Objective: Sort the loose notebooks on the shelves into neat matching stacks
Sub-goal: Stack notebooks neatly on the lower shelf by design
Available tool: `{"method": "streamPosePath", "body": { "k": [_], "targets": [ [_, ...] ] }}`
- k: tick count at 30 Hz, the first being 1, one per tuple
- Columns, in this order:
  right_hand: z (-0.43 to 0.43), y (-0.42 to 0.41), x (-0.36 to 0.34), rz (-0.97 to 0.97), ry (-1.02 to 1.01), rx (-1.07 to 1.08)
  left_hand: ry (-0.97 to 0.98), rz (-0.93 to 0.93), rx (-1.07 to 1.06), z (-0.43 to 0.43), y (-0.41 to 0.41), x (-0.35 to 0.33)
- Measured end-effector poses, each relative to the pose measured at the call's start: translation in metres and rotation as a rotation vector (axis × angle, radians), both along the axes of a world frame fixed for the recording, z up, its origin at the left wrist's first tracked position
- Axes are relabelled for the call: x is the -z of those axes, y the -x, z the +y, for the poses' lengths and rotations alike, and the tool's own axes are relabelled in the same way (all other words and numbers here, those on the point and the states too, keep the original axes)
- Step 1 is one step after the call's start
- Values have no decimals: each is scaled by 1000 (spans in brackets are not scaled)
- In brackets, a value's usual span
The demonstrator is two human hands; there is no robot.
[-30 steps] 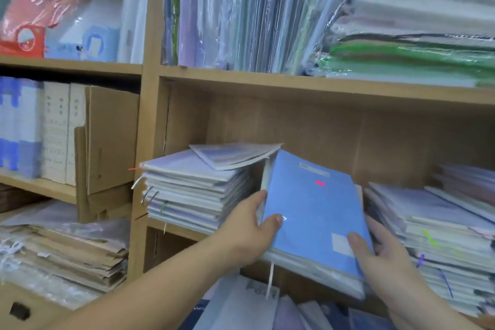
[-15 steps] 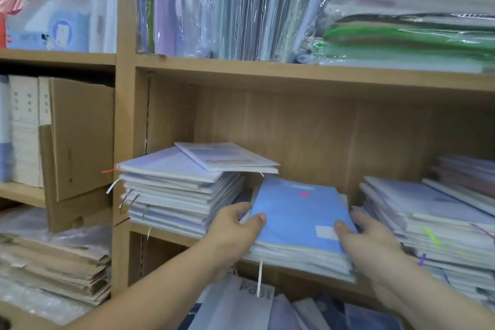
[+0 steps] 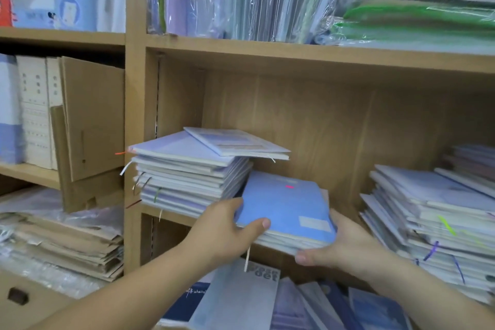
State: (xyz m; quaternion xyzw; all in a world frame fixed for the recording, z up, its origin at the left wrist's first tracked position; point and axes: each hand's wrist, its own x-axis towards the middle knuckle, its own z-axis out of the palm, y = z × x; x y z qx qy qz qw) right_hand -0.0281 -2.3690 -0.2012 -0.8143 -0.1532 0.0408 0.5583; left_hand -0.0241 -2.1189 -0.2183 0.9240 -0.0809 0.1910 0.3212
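At shelf (image 3: pixel 174 218) edge, blue notebook stack (image 3: pixel 286 209)

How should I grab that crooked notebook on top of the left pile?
Pinch the crooked notebook by its right-hand end, coming from the right. That end juts out past the left pile with a gap beneath it, so your fingers can probably slip under there.

The bare left forearm comes in from 7 o'clock and reaches toward 1 o'clock. The left hand (image 3: pixel 227 230) grips the near left edge of a flat stack of blue-covered paper notebooks (image 3: pixel 284 209), thumb lying on top. The right forearm enters from 4 o'clock. The right hand (image 3: pixel 345 246) cups the stack's near right corner, thumb along its front edge.
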Motion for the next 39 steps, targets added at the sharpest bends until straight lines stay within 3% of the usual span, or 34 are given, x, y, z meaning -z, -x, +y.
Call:
{"method": "streamPosePath", "body": {
  "k": [4, 7, 9, 11, 13, 16, 17, 21, 26, 29, 32, 36, 39],
  "targets": [
    [18, -13, 11, -77, -58, 150, -111, -88, -35, 12, 9, 3],
    [24, -30, 13, -44, -75, 189, -334, -456, -61, 20, 16, -4],
    [26, -40, 11, -26, -13, 220, -370, -682, 13, 21, 13, -24],
    [26, -48, 8, 4, 20, 261, -462, -760, 6, 21, 0, -49],
    [30, -51, 6, -1, 70, 308, -601, -686, -76, 24, -14, -63],
    [43, -40, -8, -203, 486, 385, -629, -515, -49, 37, -23, -60],
    [49, -36, -17, -282, 528, 400, -638, -526, -45, 42, -24, -58],
    [75, -29, -58, -373, 237, 322, -678, -589, -48, 64, -22, -68],
    [112, -24, -77, -225, 88, 199, -693, -511, -39, 99, -1, -83],
    [130, -27, -73, -264, -15, 235, -543, -378, 80, 125, 8, -89],
    [137, -25, -72, -345, -16, 316, -413, -260, 187, 153, 13, -92],
    [147, -22, -76, -457, 50, 308, -231, -429, 59, 165, 7, -86],
    [161, -18, -79, -500, 170, 253, -390, -557, -109, 152, 1, -81]
  ]
}}
